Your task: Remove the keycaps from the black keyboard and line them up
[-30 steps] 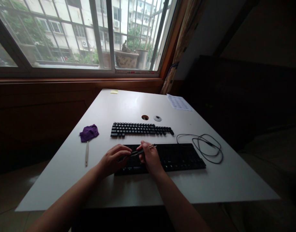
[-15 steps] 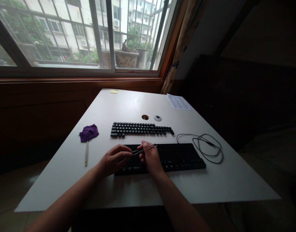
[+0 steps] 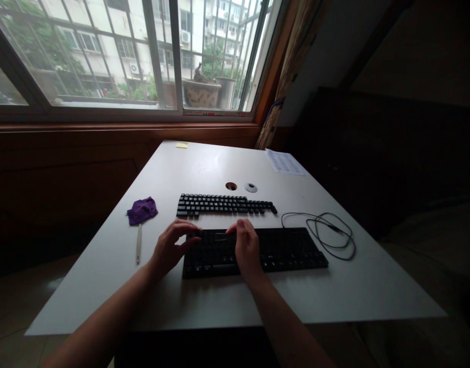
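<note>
A black keyboard point(image 3: 292, 250) lies near the front of the white table, many of its keys looking removed. My right hand point(image 3: 247, 250) is closed on a wire keycap puller point(image 3: 221, 236), its loops pointing left over the keyboard's upper part. Over the keyboard's upper left corner, my left hand point(image 3: 171, 248) bends thumb and forefinger toward each other. A small dark piece, apparently a keycap point(image 3: 198, 233), is between those fingertips, hard to make out against the keyboard. Behind the keyboard, removed keycaps point(image 3: 215, 203) stand in rows.
A purple cloth point(image 3: 142, 210) lies at the left over a pale stick handle point(image 3: 139, 245). The keyboard cable point(image 3: 334, 230) coils at the right. Farther back are a cable hole point(image 3: 231, 186), its round cover point(image 3: 251, 188), printed paper point(image 3: 285, 162) and a yellow note point(image 3: 182, 145).
My left hand has drawn away from the puller's tip, toward the keyboard's upper left corner. My right hand has shifted slightly right and turned the puller so its loops point left.
</note>
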